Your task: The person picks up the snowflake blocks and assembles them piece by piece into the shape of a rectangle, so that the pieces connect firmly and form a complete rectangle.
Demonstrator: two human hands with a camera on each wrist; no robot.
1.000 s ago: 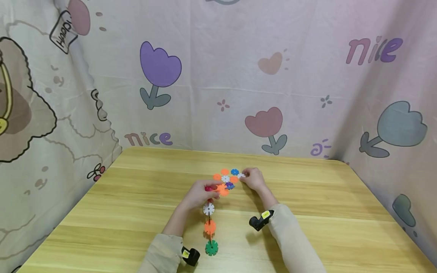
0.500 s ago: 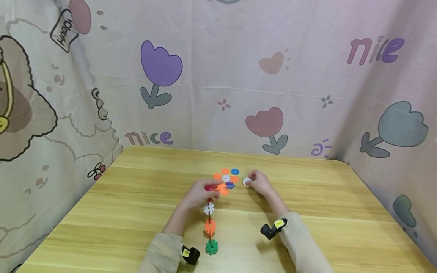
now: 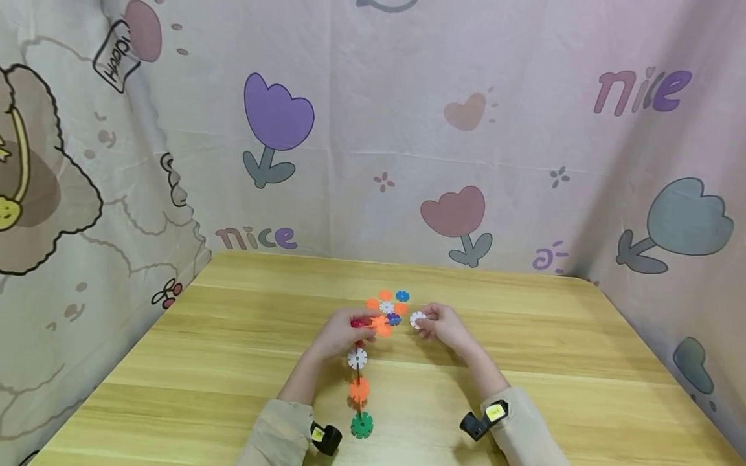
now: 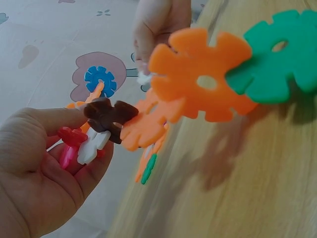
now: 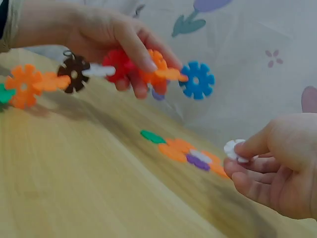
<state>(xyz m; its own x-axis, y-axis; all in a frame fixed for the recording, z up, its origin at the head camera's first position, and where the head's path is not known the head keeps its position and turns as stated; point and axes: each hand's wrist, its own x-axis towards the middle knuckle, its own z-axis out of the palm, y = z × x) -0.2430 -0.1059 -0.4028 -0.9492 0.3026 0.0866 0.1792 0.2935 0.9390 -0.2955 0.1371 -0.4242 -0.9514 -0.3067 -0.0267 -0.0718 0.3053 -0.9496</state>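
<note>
My left hand (image 3: pixel 340 331) grips a chain of slotted plastic discs (image 3: pixel 359 389) around its red part. Seen from the right wrist, the chain runs from a green end through orange, brown, white, red and orange to a blue disc (image 5: pixel 196 80) past the fingertips. The green disc (image 4: pixel 282 57) hangs toward the person. Between thumb and fingers, my right hand (image 3: pixel 445 325) pinches a white slotted disc (image 5: pixel 237 149), slightly right of the chain's blue end. A gap separates the two. Part of the red section is hidden by the left fingers.
Several loose discs, among them an orange disc (image 3: pixel 385 295) and a white disc (image 3: pixel 386 307), lie on the wooden table (image 3: pixel 262 291) beyond the left hand. A patterned curtain (image 3: pixel 361 213) hangs behind the table. Black cameras sit on both wrists.
My right hand has drawn a white disc away from the loose discs, to the right and closer to the person, then slightly back left. The left hand and chain have barely moved.
</note>
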